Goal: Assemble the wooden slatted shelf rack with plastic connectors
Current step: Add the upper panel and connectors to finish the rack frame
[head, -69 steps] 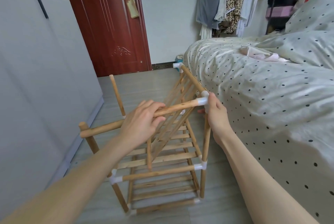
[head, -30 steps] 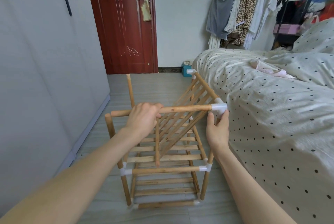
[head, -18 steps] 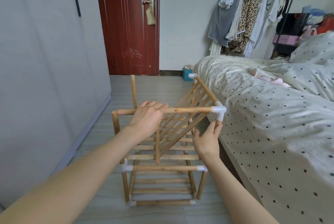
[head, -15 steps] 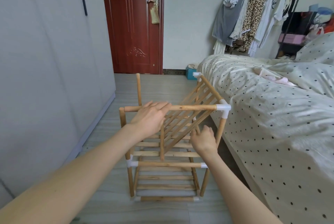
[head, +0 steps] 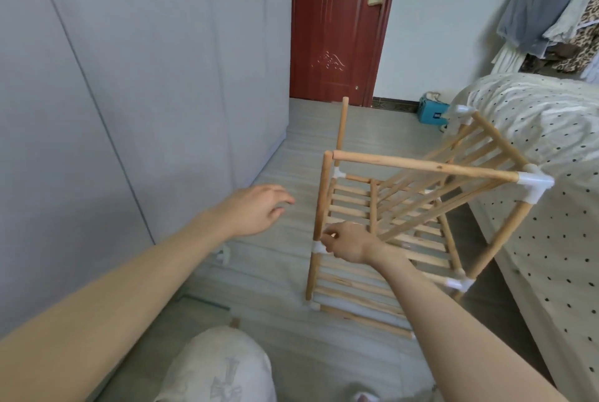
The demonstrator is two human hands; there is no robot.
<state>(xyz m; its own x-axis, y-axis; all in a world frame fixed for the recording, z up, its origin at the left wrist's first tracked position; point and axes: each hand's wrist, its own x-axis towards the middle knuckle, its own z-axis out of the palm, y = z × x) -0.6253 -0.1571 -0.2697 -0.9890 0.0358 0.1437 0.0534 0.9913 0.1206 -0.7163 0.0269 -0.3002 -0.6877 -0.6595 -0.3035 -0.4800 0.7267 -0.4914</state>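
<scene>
A person kneels or sits on the floor (head: 259, 288) beside a half-built wooden shelf rack (head: 398, 226), seen from their own head looking down. The right hand (head: 346, 244) reaches across to the rack's near left post (head: 321, 207), and its grip looks pinched on or right at the white plastic connector (head: 317, 248) partway down that post; the fingertips are small and blurred, so whether they squeeze the connector or the wood just above it is hard to tell. Most likely the hand steadies or seats this joint so the post stays true while the top is fitted. The left hand (head: 259, 210) hovers apart from the rack, out to the left of that grip, released, fingers loosely spread and holding nothing, probably free to fetch another part. Above the right grip a top rail (head: 421, 166) runs away to the right into a white corner connector (head: 534, 186); its near end lies against the post top with no connector visible there, so that corner seems unfinished. A slatted top panel (head: 460, 174) slopes down from the far-right side, apparently not yet level. Farther right of the grip stands a bed (head: 551, 148) with a dotted cover, close against the rack. Below the grip, pale clothing (head: 220, 366) over the person's knee hides part of the floor, and a small white object (head: 223, 255) left of the rack is too blurred to identify.
</scene>
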